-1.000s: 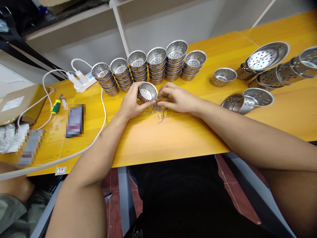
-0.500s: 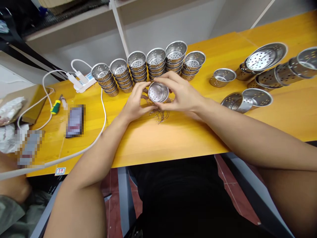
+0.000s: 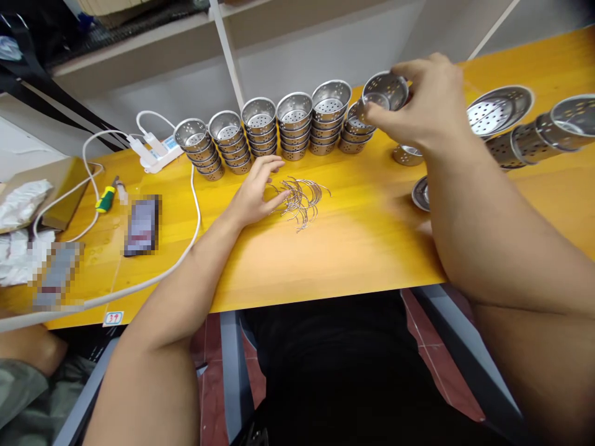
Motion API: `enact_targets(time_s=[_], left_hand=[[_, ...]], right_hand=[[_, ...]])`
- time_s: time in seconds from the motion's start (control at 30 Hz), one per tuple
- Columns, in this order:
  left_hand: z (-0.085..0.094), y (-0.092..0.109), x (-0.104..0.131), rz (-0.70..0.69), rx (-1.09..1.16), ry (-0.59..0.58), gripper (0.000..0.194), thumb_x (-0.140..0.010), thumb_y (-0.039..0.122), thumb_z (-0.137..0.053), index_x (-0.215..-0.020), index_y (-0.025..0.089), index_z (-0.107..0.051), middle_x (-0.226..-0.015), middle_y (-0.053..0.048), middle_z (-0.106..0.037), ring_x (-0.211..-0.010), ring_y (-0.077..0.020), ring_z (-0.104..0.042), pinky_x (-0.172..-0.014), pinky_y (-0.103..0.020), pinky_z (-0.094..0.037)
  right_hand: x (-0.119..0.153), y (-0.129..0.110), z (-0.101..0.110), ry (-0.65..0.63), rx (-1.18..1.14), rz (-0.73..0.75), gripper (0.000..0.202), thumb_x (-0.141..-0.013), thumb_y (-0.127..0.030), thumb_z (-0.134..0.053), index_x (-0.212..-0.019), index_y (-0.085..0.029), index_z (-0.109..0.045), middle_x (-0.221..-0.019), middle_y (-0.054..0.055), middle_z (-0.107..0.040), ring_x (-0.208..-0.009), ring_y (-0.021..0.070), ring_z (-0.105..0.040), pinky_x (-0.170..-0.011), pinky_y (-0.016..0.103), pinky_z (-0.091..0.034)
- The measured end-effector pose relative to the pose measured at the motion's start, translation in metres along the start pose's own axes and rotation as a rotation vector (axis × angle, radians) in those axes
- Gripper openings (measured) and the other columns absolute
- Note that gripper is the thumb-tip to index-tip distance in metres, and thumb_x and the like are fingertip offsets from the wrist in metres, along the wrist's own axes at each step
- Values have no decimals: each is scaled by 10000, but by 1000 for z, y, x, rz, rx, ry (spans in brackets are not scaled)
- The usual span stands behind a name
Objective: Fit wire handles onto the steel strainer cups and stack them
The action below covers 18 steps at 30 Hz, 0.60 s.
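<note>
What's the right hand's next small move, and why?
I'd probably ease the perforated cup left and lower it onto the row's end stack: the right hand holds it by that stack's upper right, and the stack's top sits lower than its neighbour's.

The single camera was worn on the person's head. From above the lap, it looked forward and down, quite near, at the hands and tabletop, reaching until the grey panel behind.
</note>
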<state>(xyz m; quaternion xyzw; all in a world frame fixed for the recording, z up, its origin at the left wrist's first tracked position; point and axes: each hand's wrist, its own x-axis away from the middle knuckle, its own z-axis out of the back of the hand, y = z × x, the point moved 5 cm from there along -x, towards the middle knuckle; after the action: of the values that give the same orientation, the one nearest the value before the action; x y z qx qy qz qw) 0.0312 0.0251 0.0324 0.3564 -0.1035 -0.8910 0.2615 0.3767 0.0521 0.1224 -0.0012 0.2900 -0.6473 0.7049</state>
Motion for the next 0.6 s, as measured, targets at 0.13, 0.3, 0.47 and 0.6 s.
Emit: enact_targets(time_s=[0.13,0.3,0.47,0.6], left_hand=[[-1,-1,0,3,2,-20,592,-1076,426,-774,-1599,269,-544,-1645,-176,-601,-1551,-323,-648,-1148,-466,-700],[-1,0,-1,1,7,-42,573,-1089,437,-759,-1587,261,-538,-1642,-181,-604,-1582,-333,-634,-1313,-544,-619],[-1,1,-1,20,11,-50,560,-1089,430,-753,-1578,245,-553,-1640,-190,-608,-1570,-333,-647,-1281,-533,-639],[0,3,-1,34,13,-64,555,-1086,429,-753,-1568,228,-566,-1646,-201,-610,-1597,-338,-632,-1340,-555,-606]], right_hand=[[-3,0,-17,76,32,-164,572,-979,-457,-826,-1457,-148,-769,-1446,240,-703,-1368,399,-676,-1251,511,-540],[-2,-5,-27,34,37,-182,537,-1020,-402,-804,-1474,-121,-746,-1538,261,-655,-1438,401,-671,-1287,489,-516],[-3,-2,-26,28,25,-175,432,-1035,-399,-811,-1376,-135,-776,-1469,255,-669,-1400,386,-685,-1273,485,-523],[-5,2,-28,-12,10,-166,381,-1076,-424,-786,-1355,-165,-771,-1478,234,-660,-1326,319,-675,-1262,467,-529]])
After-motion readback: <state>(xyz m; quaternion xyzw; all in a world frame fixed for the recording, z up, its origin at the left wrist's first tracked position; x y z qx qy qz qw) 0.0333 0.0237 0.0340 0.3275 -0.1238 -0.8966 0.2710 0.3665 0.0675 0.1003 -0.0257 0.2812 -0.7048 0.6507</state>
